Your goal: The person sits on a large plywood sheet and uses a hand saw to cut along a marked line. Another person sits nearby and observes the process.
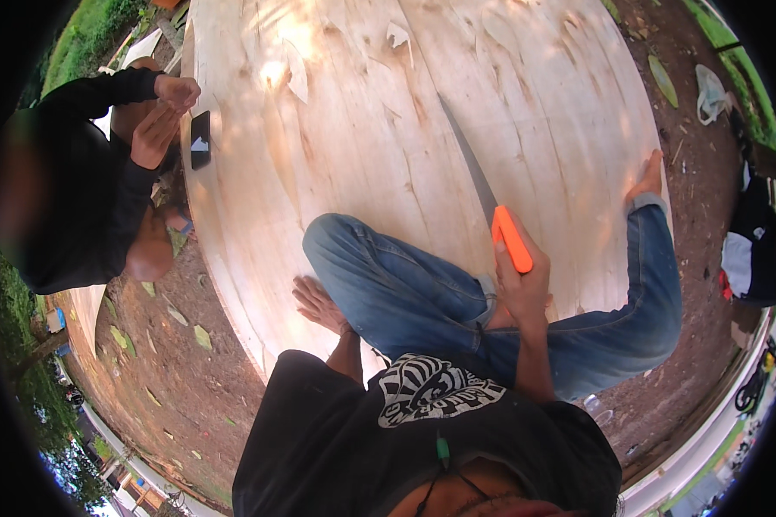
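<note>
A hand saw with an orange handle is gripped in my right hand. Its grey blade points away from me along a thin dark line in the plywood sheet; whether the blade sits in a cut cannot be told. On the left, my left hand lies flat on the plywood beside my bent knee, fingers spread, holding nothing. I sit on the sheet in blue jeans, legs folded outward.
Another person in black sits at the left edge, hands together near a dark phone on the plywood. Loose veneer flakes lie on the sheet. Brown earth with leaves surrounds it. A white plastic bag lies at right.
</note>
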`<state>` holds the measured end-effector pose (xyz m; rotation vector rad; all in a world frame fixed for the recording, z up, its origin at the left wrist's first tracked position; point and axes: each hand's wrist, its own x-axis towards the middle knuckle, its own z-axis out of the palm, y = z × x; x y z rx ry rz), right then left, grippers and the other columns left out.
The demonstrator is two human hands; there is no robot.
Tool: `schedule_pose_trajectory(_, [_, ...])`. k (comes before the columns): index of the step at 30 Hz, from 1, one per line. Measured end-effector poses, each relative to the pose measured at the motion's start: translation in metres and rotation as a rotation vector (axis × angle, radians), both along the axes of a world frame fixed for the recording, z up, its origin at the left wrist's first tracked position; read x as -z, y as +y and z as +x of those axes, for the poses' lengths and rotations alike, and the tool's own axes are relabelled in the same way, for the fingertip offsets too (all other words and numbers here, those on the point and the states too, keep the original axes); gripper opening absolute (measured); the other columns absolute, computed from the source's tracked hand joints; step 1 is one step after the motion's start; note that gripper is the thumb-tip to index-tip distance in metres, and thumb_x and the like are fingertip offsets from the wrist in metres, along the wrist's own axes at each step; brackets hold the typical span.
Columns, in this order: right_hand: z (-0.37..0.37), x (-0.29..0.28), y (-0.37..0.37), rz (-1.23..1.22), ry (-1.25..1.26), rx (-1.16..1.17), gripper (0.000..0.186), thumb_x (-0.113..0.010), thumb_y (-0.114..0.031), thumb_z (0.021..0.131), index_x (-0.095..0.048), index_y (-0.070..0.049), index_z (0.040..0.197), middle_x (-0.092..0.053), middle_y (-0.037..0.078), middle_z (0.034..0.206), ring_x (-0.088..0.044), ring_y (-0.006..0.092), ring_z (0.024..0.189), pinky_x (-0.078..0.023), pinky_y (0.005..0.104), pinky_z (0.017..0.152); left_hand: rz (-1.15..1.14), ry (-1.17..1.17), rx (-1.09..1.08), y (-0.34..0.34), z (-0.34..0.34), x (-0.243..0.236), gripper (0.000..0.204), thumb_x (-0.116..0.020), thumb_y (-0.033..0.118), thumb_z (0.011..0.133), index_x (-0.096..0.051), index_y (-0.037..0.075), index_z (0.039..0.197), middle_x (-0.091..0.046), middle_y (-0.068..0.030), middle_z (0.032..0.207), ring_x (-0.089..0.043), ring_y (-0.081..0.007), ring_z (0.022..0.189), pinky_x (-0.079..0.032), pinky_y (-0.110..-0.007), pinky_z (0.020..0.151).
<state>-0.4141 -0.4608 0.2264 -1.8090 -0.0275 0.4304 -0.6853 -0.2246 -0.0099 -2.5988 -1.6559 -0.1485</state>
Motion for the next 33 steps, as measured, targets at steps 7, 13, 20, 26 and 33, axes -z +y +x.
schedule_pose_trajectory(7, [0.004,-0.008,-0.004,-0.020,0.038,0.002,0.046,-0.059,-0.004,0.101,-0.055,0.004,0.145,-0.065,0.004,0.097,-0.052,0.0073,0.078,-0.046,0.0236,0.071,0.001,-0.006,-0.003,0.000,0.004,-0.004,0.091,-0.056,0.055,0.094,-0.013,0.021,0.167,-0.012,-0.0011,0.175,-0.008,-0.0278,0.161,-0.008,-0.057,0.127])
schedule_pose_trajectory(13, [0.007,-0.004,-0.004,-0.010,0.033,-0.013,0.045,-0.059,-0.004,0.101,-0.055,0.004,0.145,-0.067,0.004,0.101,-0.053,0.0074,0.078,-0.047,0.0237,0.071,0.006,-0.029,-0.015,-0.003,0.006,-0.006,0.083,-0.052,0.050,0.097,-0.016,0.021,0.166,-0.013,-0.0003,0.175,-0.009,-0.0263,0.161,-0.006,-0.055,0.128])
schedule_pose_trajectory(20, [0.011,-0.001,-0.012,0.000,0.095,0.007,0.046,-0.059,-0.006,0.100,-0.055,0.003,0.145,-0.066,0.004,0.096,-0.052,0.0073,0.074,-0.046,0.0247,0.067,-0.064,0.012,-0.060,-0.004,0.014,-0.008,0.070,-0.044,0.040,0.104,-0.018,0.021,0.166,-0.013,0.0001,0.175,-0.010,-0.0246,0.161,-0.006,-0.052,0.129])
schedule_pose_trajectory(26, [0.012,0.023,-0.005,0.063,-0.043,-0.008,0.048,-0.059,-0.005,0.100,-0.054,0.002,0.146,-0.054,-0.001,0.081,-0.046,0.0065,0.068,-0.042,0.0251,0.061,0.271,0.397,-0.013,0.014,-0.006,0.017,0.076,-0.047,0.047,0.102,-0.017,0.020,0.166,-0.010,-0.0010,0.175,-0.006,-0.0263,0.161,-0.003,-0.056,0.128])
schedule_pose_trajectory(33, [0.000,0.011,-0.017,0.041,-0.029,-0.041,0.050,-0.060,-0.004,0.099,-0.053,0.001,0.148,-0.048,-0.001,0.078,-0.043,0.0072,0.069,-0.041,0.0251,0.063,0.084,0.159,-0.054,0.007,0.021,0.020,0.086,-0.046,0.058,0.100,-0.009,0.021,0.168,-0.002,-0.0060,0.175,-0.002,-0.0429,0.159,-0.008,-0.068,0.123])
